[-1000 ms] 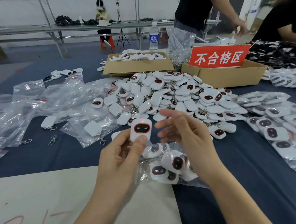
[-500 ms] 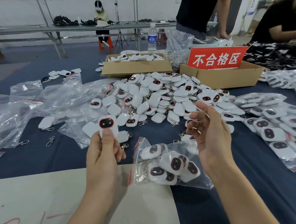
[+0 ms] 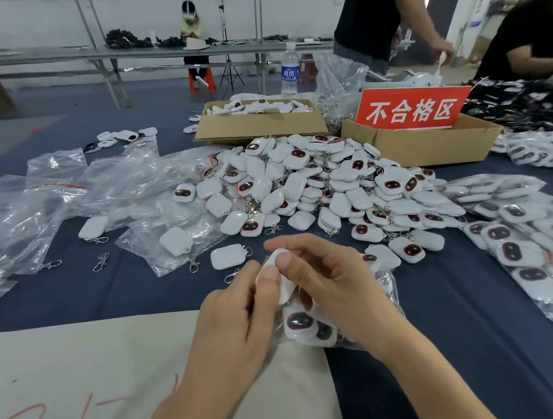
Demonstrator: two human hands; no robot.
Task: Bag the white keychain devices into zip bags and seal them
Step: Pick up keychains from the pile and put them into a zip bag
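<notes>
Device (image 3: 284, 290) brought back over zip bag (image 3: 389, 288), left hand (image 3: 236, 314) and right hand (image 3: 333, 280) pinching it, loose pile (image 3: 325, 187) behind

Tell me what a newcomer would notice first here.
A heap of white square plastic keychain devices fills the blue table's centre. Behind it, a red white-lettered sign stands at a cardboard box. Up front, the left hand and right hand pinch one device over a clear zip bag.
</notes>
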